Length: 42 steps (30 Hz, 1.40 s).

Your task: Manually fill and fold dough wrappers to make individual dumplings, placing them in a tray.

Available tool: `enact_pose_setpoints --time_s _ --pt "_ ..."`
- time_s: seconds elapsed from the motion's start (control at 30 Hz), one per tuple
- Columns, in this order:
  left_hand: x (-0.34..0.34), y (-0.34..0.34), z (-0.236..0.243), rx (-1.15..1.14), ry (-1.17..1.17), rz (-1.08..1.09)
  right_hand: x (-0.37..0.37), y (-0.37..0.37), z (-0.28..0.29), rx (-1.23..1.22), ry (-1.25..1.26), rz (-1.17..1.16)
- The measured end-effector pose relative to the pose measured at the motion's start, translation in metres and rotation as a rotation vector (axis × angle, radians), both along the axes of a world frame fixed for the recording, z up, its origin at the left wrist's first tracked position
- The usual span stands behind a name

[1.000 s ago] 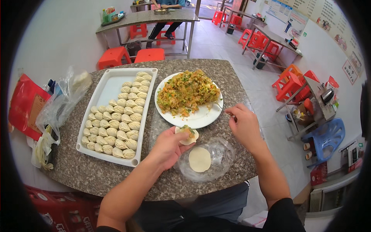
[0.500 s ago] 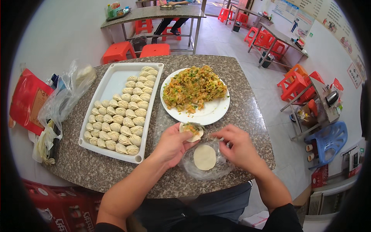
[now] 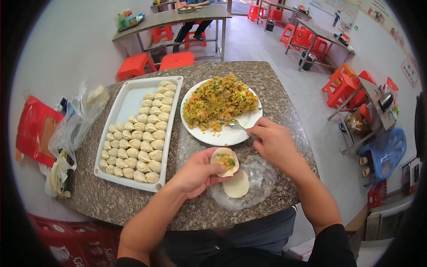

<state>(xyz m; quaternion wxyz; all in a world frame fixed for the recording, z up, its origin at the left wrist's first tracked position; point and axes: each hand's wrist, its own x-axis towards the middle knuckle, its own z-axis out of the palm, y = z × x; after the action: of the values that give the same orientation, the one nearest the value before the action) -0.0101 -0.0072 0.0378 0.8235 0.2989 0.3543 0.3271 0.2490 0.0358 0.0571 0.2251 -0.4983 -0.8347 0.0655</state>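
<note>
My left hand (image 3: pixel 199 174) is closed around the edge of a round dumpling wrapper (image 3: pixel 219 156) with orange and green filling (image 3: pixel 227 161) at its middle. In my right hand (image 3: pixel 272 137) the fingers pinch the handle of a spoon (image 3: pixel 235 124). Its bowl rests on the white plate (image 3: pixel 249 119), by the near edge of a large mound of chopped filling (image 3: pixel 222 100). Below my left fingers another flat wrapper (image 3: pixel 237 185) lies on a clear plastic bag (image 3: pixel 262 184). To the left, a white tray (image 3: pixel 126 99) holds rows of pleated dumplings (image 3: pixel 141 151).
A clear plastic bag (image 3: pixel 73 124) and a red package (image 3: pixel 35 129) stand by the left edge of the speckled table (image 3: pixel 195 213). Beyond the far edge are red stools (image 3: pixel 177 60) and another table (image 3: pixel 178 18), where a person sits. Red crates (image 3: pixel 75 240) stand at lower left.
My right hand has moved up and right, taking the spoon from the wrapper to the plate. The filling now sits in the wrapper, which my left hand holds flatter.
</note>
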Motion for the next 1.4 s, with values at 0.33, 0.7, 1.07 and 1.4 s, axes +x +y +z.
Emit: enact_pose_setpoints --time_s 0.33,0.7,1.07,1.4 --pt "-0.008 0.007 0.000 0.080 -0.173 0.068 -0.036 -0.015 0.003 0.320 0.152 0.553" --pt "-0.013 0.011 -0.006 1.096 0.711 0.277 -0.048 -0.007 0.009 0.112 0.614 0.445" --pt "-0.005 0.001 -0.004 1.224 0.558 0.509 -0.055 -0.026 -0.017 -0.627 1.187 0.205" --pt "-0.006 0.001 -0.004 1.127 0.419 0.473 -0.045 -0.021 -0.006 -0.850 1.209 0.201"
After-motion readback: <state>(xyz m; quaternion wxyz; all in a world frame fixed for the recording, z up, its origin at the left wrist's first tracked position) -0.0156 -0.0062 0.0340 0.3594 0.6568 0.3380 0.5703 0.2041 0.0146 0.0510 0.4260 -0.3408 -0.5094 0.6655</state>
